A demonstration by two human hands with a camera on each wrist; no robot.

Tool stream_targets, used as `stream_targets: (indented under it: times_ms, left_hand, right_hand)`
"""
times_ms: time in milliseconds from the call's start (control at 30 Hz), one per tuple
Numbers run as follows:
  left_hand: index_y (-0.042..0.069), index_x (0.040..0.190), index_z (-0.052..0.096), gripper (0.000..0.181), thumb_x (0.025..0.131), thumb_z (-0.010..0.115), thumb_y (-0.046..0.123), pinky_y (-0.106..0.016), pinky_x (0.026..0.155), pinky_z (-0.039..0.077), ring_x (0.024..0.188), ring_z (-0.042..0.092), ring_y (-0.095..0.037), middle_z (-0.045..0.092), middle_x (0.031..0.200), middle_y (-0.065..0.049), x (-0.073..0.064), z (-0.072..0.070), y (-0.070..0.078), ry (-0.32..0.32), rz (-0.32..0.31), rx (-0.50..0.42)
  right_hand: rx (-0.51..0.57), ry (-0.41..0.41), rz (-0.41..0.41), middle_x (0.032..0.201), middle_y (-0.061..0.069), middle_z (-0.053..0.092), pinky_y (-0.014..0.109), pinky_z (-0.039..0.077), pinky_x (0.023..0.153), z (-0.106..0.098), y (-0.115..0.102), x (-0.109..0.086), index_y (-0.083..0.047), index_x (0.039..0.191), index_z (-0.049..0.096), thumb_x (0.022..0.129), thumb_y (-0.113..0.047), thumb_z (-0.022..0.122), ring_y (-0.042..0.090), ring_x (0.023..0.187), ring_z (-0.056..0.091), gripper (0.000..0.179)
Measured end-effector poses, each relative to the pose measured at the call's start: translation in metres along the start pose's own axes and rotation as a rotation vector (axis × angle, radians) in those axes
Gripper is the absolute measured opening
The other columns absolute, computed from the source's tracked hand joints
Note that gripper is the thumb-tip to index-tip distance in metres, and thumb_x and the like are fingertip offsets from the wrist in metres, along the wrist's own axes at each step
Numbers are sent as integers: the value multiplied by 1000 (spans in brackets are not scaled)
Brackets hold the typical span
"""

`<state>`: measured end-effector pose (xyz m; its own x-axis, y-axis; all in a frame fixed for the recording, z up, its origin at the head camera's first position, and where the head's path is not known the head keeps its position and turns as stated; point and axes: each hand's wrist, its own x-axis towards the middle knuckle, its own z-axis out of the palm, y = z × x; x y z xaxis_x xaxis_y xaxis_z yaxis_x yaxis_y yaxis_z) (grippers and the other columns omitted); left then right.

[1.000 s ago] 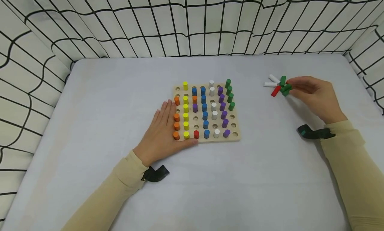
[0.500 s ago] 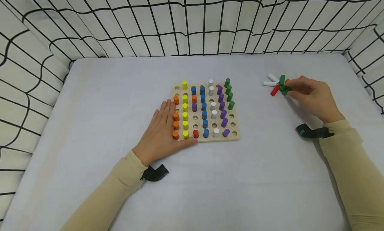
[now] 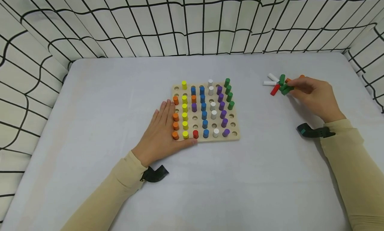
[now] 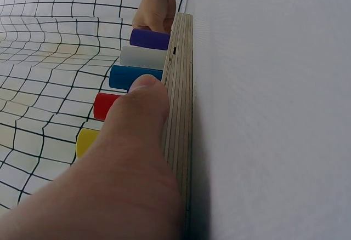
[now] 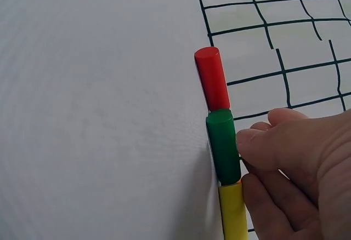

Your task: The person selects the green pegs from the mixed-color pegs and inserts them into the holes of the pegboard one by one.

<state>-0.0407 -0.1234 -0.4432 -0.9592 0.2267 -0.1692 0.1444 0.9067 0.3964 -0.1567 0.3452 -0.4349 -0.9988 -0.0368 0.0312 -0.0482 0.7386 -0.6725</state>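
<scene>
Several straight fingers of the left hand (image 3: 162, 132) lie along one side of the pegboard (image 3: 237, 137) in the head view, standing pegs (image 3: 204, 115) just beside them, while the right hand (image 3: 316, 96), well apart, has bent fingers at loose green pegs (image 3: 287, 89), a loose red peg (image 3: 274, 90) and loose white pegs (image 3: 270, 83) lying past its fingertips. From the left wrist, the thumb rests against the pegboard's edge. From the right wrist, the thumb meets a green peg (image 5: 223, 148) between the red and a yellow peg (image 5: 233, 212); whether it is pinched cannot be told.
</scene>
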Motion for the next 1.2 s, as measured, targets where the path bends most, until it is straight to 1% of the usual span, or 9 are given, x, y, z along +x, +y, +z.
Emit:
stream_targets:
  times_ms: [233,433,500,600,667,733,800,900,1200]
  left_hand:
    - [11,167,-5,133,79,66,82,-54,136,4,166,-5,-28,-5,177,-8,0,0,0,-5,-4,-4]
    - [11,167,-4,132,79,66,81,-55,135,4,166,-4,-29,-4,177,-8,1,0,0,0,-1,-4]
    - [10,167,-4,132,79,66,81,-55,135,5,166,-3,-29,-4,177,-8,1,0,0,1,1,-4]
    - [10,167,-4,132,79,66,81,-55,135,5,166,-3,-30,-4,177,-9,1,0,0,1,0,-2]
    - [10,167,-4,132,79,66,81,-55,135,5,166,-3,-30,-4,177,-9,1,0,0,1,-2,-2]
    - [10,167,-4,133,79,66,81,-55,135,5,166,-3,-30,-4,177,-9,0,0,0,0,-4,-2]
    - [10,167,-4,132,79,65,82,-54,135,5,166,-3,-29,-4,177,-9,0,0,0,-2,-5,-3]
    - [10,167,-3,132,79,65,82,-54,135,5,166,-4,-29,-4,177,-9,0,0,0,-4,-6,-6]
    - [10,167,-3,132,79,65,82,-55,135,5,166,-3,-30,-3,177,-9,0,0,0,1,2,-2]
  right_hand:
    - [-46,9,-22,121,-11,71,-4,43,86,1,-2,-1,-15,126,74,97,-21,73,-21,103,53,29]
    - [-126,35,-80,122,13,75,-2,40,91,3,-4,-2,-14,119,76,95,-17,75,-27,100,46,24]
    - [-150,37,-94,120,17,75,0,39,92,3,-5,-2,-14,118,77,95,-16,75,-28,99,43,23]
    - [-171,32,-109,119,18,76,15,47,102,3,-7,-3,-13,117,77,95,-14,75,-28,97,40,22]
    - [-177,25,-118,119,18,76,33,51,108,3,-9,-3,-12,117,77,95,-13,74,-27,97,39,23]
    - [-184,22,-135,118,18,76,32,51,107,3,-10,-3,-12,117,77,94,-12,74,-26,96,40,23]
    - [-188,18,-157,116,18,77,17,47,100,3,-11,-4,-12,116,77,94,-11,75,-26,96,40,22]
    - [-202,14,-196,113,17,78,5,35,85,4,-13,-5,-13,113,79,92,-10,76,-27,95,40,21]
    - [-213,-5,-242,102,15,79,9,37,81,5,-16,-6,-15,107,80,91,-11,79,-22,91,46,17]
